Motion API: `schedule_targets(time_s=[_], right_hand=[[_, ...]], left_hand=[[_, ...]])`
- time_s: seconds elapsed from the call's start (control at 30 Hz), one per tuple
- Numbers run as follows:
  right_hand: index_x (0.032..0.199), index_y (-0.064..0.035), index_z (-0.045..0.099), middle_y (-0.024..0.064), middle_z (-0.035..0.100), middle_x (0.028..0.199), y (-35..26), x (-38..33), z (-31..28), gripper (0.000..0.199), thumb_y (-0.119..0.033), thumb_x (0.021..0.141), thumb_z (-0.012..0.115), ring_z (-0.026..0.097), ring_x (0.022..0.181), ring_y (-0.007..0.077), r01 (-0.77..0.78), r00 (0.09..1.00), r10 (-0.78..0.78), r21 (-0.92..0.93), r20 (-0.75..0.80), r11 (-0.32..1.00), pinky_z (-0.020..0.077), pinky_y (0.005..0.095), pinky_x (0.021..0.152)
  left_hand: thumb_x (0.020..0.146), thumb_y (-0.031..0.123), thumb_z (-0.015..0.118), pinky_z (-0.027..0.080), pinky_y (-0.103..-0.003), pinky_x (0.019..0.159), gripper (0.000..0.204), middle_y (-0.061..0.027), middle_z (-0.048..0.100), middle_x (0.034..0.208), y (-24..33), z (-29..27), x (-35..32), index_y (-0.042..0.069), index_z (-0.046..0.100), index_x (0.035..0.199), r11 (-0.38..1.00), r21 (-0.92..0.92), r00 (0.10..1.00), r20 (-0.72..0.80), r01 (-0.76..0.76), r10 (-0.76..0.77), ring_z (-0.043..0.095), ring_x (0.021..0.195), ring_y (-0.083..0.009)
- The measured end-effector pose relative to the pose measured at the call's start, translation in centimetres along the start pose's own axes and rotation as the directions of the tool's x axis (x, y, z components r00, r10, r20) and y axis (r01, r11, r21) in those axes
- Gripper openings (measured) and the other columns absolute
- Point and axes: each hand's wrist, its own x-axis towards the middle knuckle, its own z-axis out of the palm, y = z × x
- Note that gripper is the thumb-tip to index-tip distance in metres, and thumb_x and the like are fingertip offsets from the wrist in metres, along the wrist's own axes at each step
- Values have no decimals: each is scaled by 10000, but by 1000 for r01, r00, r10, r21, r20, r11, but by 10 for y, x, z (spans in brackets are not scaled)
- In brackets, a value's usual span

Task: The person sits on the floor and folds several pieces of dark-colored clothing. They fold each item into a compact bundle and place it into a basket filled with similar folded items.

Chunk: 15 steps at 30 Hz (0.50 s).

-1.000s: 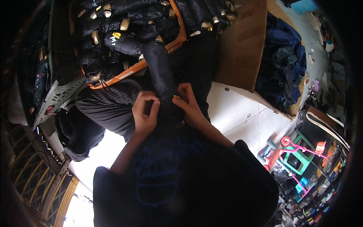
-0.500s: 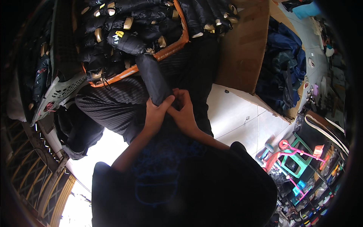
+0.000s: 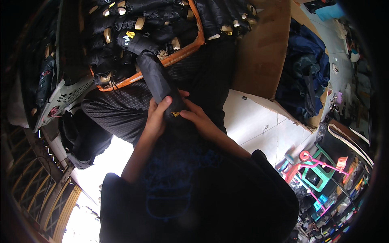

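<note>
A black folding umbrella (image 3: 157,77) in a fabric sleeve slants up and away from my lap, its far end close to the orange-edged box. My left hand (image 3: 157,114) is closed round its near part from the left, thumb on top. From the right, my right hand (image 3: 197,116) grips the near end, its thumb beside a small yellow mark (image 3: 175,114) on the dark cloth. My palms hide part of the sleeve. Similar black umbrellas with beige handles (image 3: 139,23) lie packed in the orange-edged box (image 3: 183,53) beyond my knees.
An open cardboard box (image 3: 259,52) with dark blue fabric (image 3: 306,69) stands on the right. At the left is a grey perforated plastic crate (image 3: 67,97). A green stool (image 3: 321,178) and pink-framed toy (image 3: 302,166) sit at the lower right, near piled oddments.
The umbrella's far end has swung slightly left and up. My hands have moved apart around its near end, and the yellow mark now shows between them.
</note>
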Motion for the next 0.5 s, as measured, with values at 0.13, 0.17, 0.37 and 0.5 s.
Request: schedule_targets(time_s=[0.13, 0.17, 0.37, 0.5], right_hand=[[1452, 19, 402, 118, 590, 1244, 2, 4, 5, 613, -264, 944, 597, 543, 1186, 182, 92, 996, -87, 168, -35, 982, 411, 307, 1014], [1457, 26, 391, 119, 576, 1272, -1, 4, 4, 630, -263, 938, 602, 536, 1199, 184, 50, 999, -47, 130, -26, 990, 406, 304, 1023], [1378, 45, 472, 128, 631, 1187, -11, 0, 3, 563, -229, 914, 636, 597, 1113, 188, -48, 998, 43, -94, -56, 994, 455, 298, 963], [1272, 56, 557, 152, 672, 1085, 5, 0, 6, 453, -227, 925, 622, 628, 1055, 192, 58, 977, -110, -269, -181, 961, 472, 312, 931]], left_hand=[[888, 285, 679, 522, -361, 899, 435, -190, 682, 1078, 5, 6, 2, -40, 586, 1162, 999, 22, 1000, -6, -24, 24, 665, 1010, -246], [885, 267, 684, 521, -360, 900, 422, -185, 686, 1061, 6, 7, 4, -39, 586, 1159, 1000, 24, 1000, 0, -17, 17, 666, 998, -242], [880, 232, 690, 520, -344, 878, 371, -158, 695, 1023, 3, 11, 7, -34, 601, 1123, 999, 47, 1000, -9, 19, -18, 666, 961, -211], [867, 154, 704, 519, -335, 862, 313, -136, 699, 1026, -1, 20, 3, -33, 609, 1099, 969, 245, 998, -62, -4, 20, 665, 945, -202]])
